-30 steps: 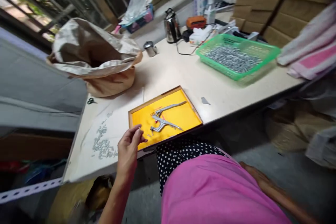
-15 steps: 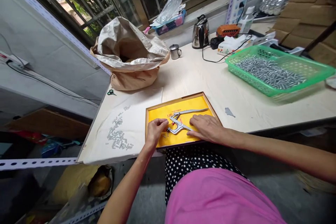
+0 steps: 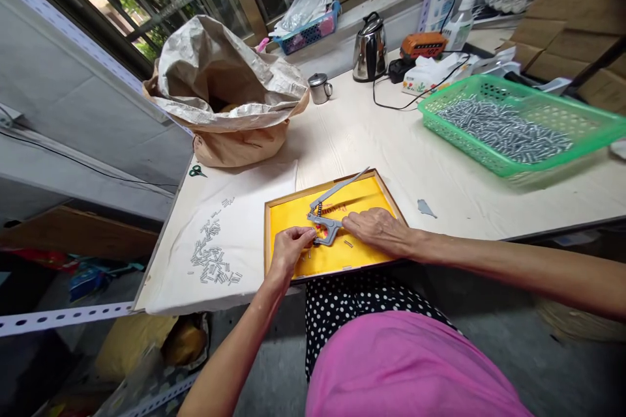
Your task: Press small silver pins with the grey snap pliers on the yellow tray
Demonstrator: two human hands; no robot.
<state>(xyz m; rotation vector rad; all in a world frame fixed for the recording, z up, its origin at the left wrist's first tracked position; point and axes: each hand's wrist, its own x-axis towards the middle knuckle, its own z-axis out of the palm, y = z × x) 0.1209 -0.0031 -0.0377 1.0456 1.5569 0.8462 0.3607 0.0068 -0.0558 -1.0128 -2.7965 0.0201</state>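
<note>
A pair of grey spring-loaded pliers (image 3: 330,232) with a curved jaw lies over a shallow tray (image 3: 268,234) lined in yellow. My right hand (image 3: 379,230) is wrapped round one of its handles, at the right of the jaw. The other handle points up and away, past the coil spring. My left hand (image 3: 289,251) is closed in a pinch at the jaw's tip; whatever the fingertips hold is hidden. A small metal pin (image 3: 348,244) lies on the yellow lining below the pliers, and another piece shows under my left fingers.
Many small metal pins (image 3: 215,264) are scattered on a white cloth left of the tray. A green basket (image 3: 469,146) of metal pieces stands at right. A paper sack (image 3: 239,143), scissors (image 3: 197,171), metal cup (image 3: 319,88) and kettle (image 3: 370,49) stand or lie further back.
My right hand has closed round the lower handle and turned the pliers, so the other handle swings upward. My left hand stays at the jaw. The view has shifted slightly.
</note>
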